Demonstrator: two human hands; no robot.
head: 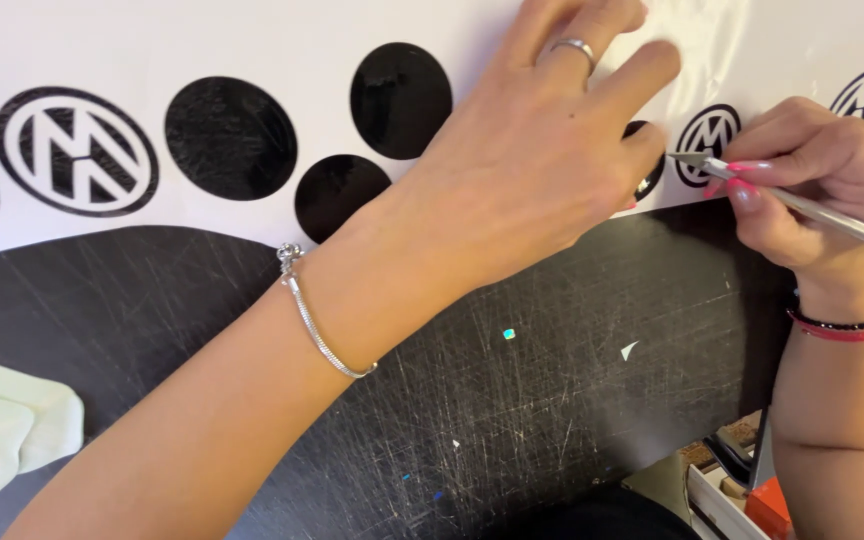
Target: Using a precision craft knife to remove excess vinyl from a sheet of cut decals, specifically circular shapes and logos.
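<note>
My left hand lies flat on a white backing sheet of black vinyl stickers, fingers spread and pressing beside a small black sticker that the fingers partly hide. It wears a ring and a silver bracelet. My right hand grips a slim metal craft knife like a pen, its pointed blade tip touching the sheet just right of my left fingertips, next to a small round emblem sticker.
Plain black discs and ringed emblem stickers line the sheet. Under it is a scratched black work surface with tiny scraps. A pale green cloth lies at lower left; a box of tools sits at lower right.
</note>
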